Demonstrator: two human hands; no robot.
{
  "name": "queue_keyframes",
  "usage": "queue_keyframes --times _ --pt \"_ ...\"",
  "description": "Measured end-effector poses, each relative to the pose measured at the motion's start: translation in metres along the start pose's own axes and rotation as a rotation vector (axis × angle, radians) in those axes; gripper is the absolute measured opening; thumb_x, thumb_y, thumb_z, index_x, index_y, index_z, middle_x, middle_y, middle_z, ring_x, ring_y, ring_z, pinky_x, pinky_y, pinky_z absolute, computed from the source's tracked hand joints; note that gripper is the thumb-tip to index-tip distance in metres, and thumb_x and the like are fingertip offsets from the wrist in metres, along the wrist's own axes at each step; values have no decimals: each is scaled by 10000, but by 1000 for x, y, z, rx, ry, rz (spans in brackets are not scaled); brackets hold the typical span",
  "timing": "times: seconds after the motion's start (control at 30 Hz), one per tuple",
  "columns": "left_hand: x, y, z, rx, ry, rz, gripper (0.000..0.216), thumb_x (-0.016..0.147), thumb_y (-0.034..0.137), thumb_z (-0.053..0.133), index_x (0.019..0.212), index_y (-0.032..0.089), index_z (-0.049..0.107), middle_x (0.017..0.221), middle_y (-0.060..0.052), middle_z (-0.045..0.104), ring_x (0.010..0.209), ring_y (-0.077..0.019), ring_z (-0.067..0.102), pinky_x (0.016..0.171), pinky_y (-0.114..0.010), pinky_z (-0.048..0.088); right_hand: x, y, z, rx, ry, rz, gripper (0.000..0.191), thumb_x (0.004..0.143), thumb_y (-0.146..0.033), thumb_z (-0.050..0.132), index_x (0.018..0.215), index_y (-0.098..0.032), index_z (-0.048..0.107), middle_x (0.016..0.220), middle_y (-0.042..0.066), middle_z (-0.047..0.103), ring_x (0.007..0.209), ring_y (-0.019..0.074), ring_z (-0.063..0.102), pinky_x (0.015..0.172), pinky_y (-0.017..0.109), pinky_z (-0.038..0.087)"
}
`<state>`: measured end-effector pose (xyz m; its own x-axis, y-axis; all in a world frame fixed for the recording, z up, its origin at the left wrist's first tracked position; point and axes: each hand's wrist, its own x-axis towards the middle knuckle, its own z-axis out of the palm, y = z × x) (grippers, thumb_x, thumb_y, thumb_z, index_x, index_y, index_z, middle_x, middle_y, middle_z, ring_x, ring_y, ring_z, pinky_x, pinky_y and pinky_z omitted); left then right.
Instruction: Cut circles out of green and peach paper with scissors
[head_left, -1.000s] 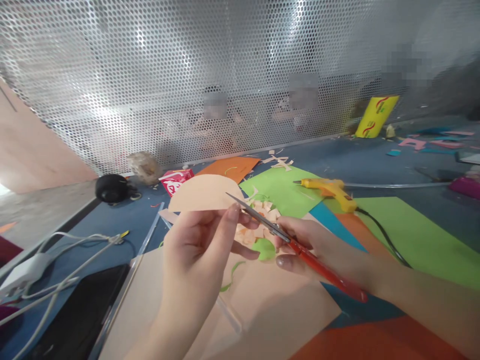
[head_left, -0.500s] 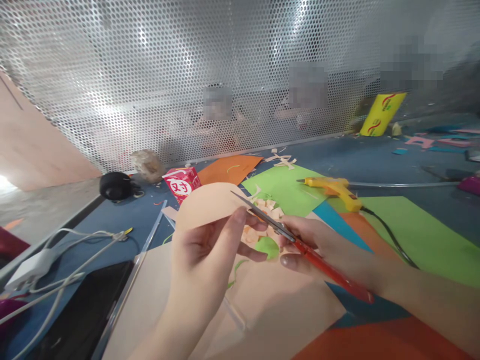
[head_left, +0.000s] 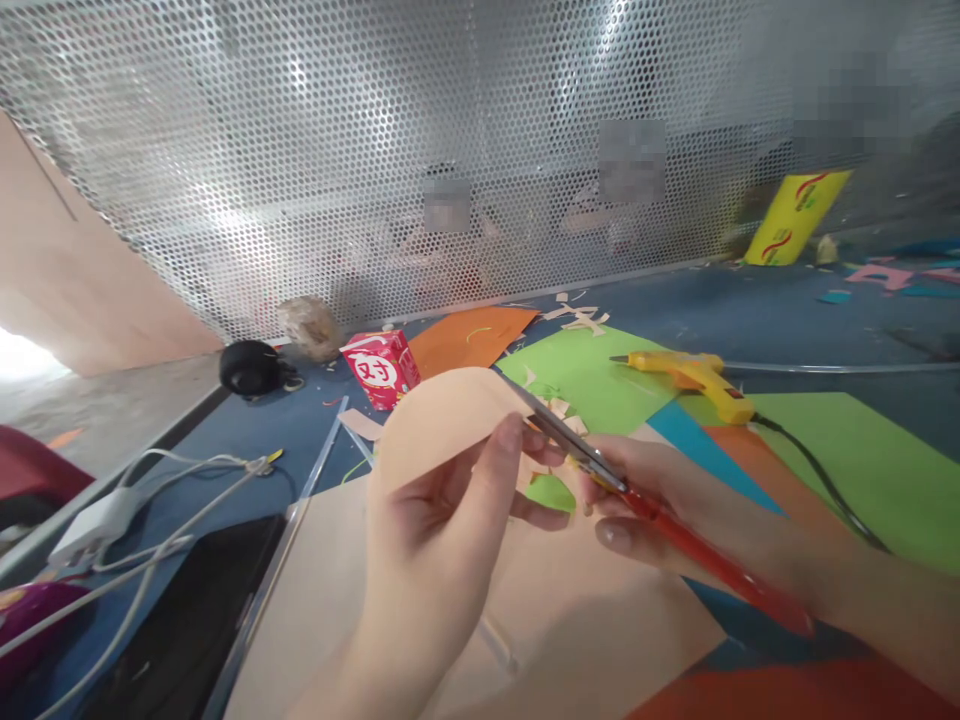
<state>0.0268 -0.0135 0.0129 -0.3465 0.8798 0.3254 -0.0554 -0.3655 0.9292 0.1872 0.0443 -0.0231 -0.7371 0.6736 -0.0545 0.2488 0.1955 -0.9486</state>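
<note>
My left hand (head_left: 435, 530) pinches a peach half-round paper cutout (head_left: 442, 415), held up above the table. My right hand (head_left: 675, 500) grips red-handled scissors (head_left: 637, 500), whose blades reach up to the right edge of the cutout. Under both hands lies a large peach paper sheet (head_left: 585, 620). A small green paper scrap (head_left: 551, 492) and several peach snippets (head_left: 559, 410) lie just beyond my fingers.
A yellow glue gun (head_left: 694, 375) with a black cord lies on green paper (head_left: 592, 375). A red carton (head_left: 381, 368), orange paper (head_left: 469, 335), a black round object (head_left: 251, 367), white cables (head_left: 150, 500) and a dark tablet (head_left: 172, 630) sit left. A perforated metal screen (head_left: 375, 150) stands behind, people beyond it.
Both hands, the cutout and the scissors have shifted slightly right and nearer in the picture as the view turned left. The grip on each is unchanged.
</note>
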Motion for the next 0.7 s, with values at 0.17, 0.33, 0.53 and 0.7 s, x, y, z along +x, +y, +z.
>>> queue_keyframes --times 0.17,0.33,0.53,0.7 --pt "-1 2 3 -37 -11 -24 184 840 146 576 714 195 701 652 15 679 608 -143 670 415 -201 585 -1 4 1 75 -10 10 510 762 -668 617 782 -209 396 656 -76 325 561 98 263 493 239 214" --pt "0 0 1 -78 -20 -18 168 843 144 581 732 182 702 655 7 681 620 -144 661 408 -206 593 -1 7 1 91 2 20 459 779 -589 656 762 -212 395 646 -81 320 556 96 256 487 233 211" --pt "1 -4 -5 -100 -110 -12 160 844 176 598 739 197 717 686 3 685 664 -163 670 420 -238 604 1 15 1 89 14 11 366 808 -492 662 782 -216 423 669 -70 350 577 103 297 498 222 259" --pt "4 -3 -13 -124 -136 -66 132 822 215 619 756 196 731 747 -32 676 707 -192 658 420 -253 585 0 3 0 71 23 -20 313 829 -395 643 787 -206 397 695 -57 340 606 109 293 524 238 265"
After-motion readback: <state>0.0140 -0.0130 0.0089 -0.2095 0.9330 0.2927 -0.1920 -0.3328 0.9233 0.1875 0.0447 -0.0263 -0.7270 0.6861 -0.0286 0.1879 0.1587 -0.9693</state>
